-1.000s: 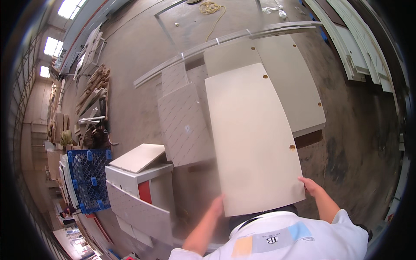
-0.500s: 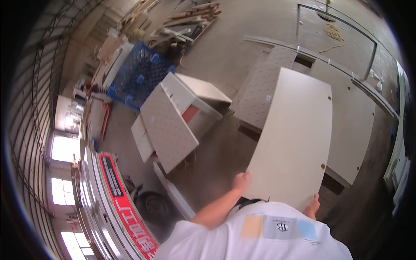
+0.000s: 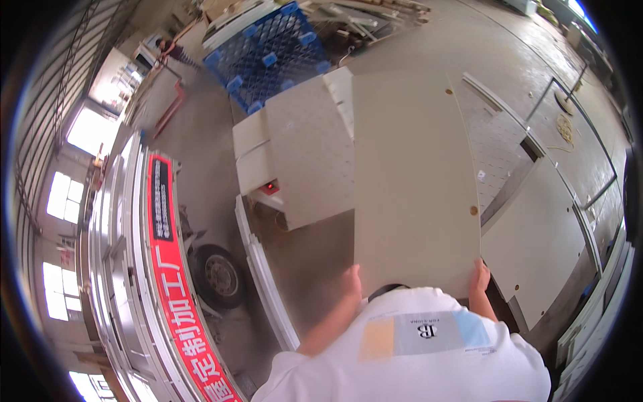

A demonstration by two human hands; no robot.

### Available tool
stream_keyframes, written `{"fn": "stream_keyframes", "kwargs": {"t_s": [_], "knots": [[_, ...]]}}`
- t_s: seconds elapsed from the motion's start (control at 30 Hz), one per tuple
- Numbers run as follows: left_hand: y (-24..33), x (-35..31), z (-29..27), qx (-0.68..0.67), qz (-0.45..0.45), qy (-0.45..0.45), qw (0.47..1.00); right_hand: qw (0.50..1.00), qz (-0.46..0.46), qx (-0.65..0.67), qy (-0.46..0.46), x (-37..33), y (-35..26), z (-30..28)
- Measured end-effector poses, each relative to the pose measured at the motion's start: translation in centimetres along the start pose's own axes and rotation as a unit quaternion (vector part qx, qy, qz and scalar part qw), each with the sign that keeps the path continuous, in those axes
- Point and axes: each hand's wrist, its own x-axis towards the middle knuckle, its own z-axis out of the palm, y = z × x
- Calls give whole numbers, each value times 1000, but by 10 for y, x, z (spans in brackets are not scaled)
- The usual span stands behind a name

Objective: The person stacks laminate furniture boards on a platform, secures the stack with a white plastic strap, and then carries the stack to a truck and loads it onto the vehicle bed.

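A large flat beige panel point(image 3: 412, 181) with brass-coloured round fittings along its right edge stretches away in front of me. My left hand point(image 3: 351, 280) grips its left edge close to my body. On the opposite edge my right hand point(image 3: 479, 273) is closed round the panel's near corner. Both hands' fingers are partly hidden beneath the board. Beyond and left of it lies a pale patterned panel point(image 3: 311, 151) on a pile, partly covered by my board. To the right another beige panel point(image 3: 539, 244) with similar fittings rests on a low stack.
A vehicle with a red banner point(image 3: 194, 315) and a black wheel point(image 3: 220, 276) stands at left. Long white profiles point(image 3: 261, 275) lie beside it. Farther off are a blue plastic pallet point(image 3: 264, 60), a red pallet jack point(image 3: 173, 110), a person point(image 3: 175, 52) and coiled yellow cord point(image 3: 564, 130).
I have turned left with the panel in both hands. It has swung away from the right-hand stack and now overlaps the left pile in view.
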Motion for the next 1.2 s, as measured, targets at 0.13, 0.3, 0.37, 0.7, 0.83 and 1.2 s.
{"fn": "stream_keyframes", "kwargs": {"t_s": [0.13, 0.3, 0.37, 0.7, 0.83, 1.2], "knots": [[48, 26, -59, -113, 15, 30, 993, 999, 15, -45, -7, -20, -98, 90], [34, 70, -114, -176, -120, 106, 971, 985, -10, -130, -110, -17, -171, 172], [2, 108, -125, -157, -88, 103, 978, 981, -3, -140, -134, -18, -201, 193], [105, 209, -153, -88, -79, 127, 985, 967, 11, -154, -205, 17, -274, 331], [133, 248, -148, -114, -82, 152, 978, 977, 27, -93, -192, 27, -258, 375], [100, 373, -192, 286, -30, 1, 958, 886, -154, -362, -247, 83, -288, 417]]}}
